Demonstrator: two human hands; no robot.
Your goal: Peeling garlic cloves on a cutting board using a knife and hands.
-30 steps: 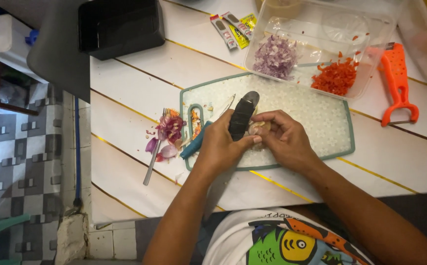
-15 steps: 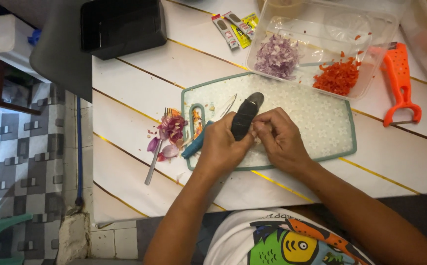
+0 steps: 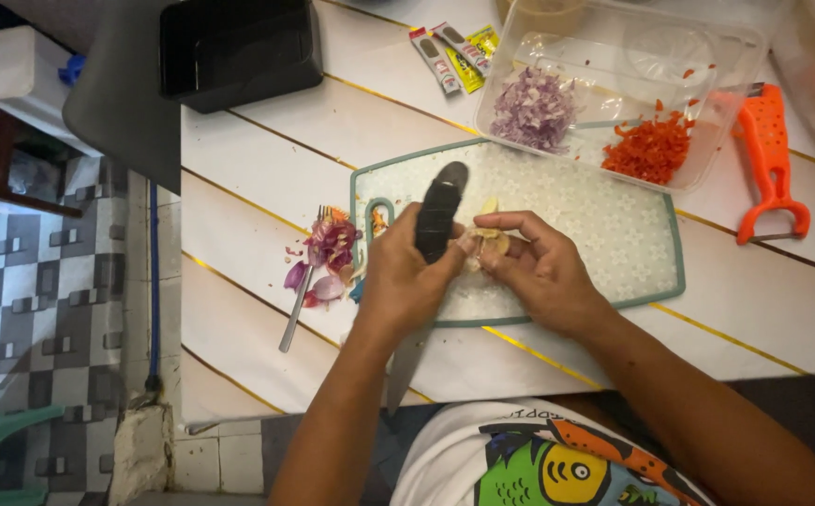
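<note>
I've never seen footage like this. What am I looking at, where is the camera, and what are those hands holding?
No machine here: a person works with two bare hands, filmed by a camera worn on their head, looking down. The left hand grips a black-handled knife. The right hand pinches a small pale peeled piece, perhaps garlic, against it, above a pale green plastic cutting board on a white slatted table. Behind sits a clear plastic tray with chopped purple onion and chopped red pepper. An orange peeler lies to the right; a metal fork and purple onion skins lie to the left.
</note>
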